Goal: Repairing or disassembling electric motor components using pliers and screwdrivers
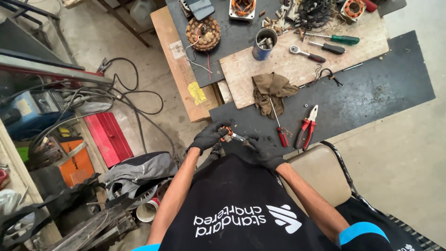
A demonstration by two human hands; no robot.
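Small copper-wound part (226, 133) held between both gloved hands, above worktop (371, 93) edge. Left hand (207, 136) clenched around it; right hand (265, 148) grips a thin metal tool (240, 137) touching it. Screwdriver (280, 128) and pliers (306, 128) just beyond right hand; rag (272, 90) farther out.

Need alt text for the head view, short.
Seen from above, a person's black-gloved left hand holds a small copper-wound motor part while the gloved right hand works it with a thin metal tool. Red-handled pliers and a red-handled screwdriver lie on the dark workbench.
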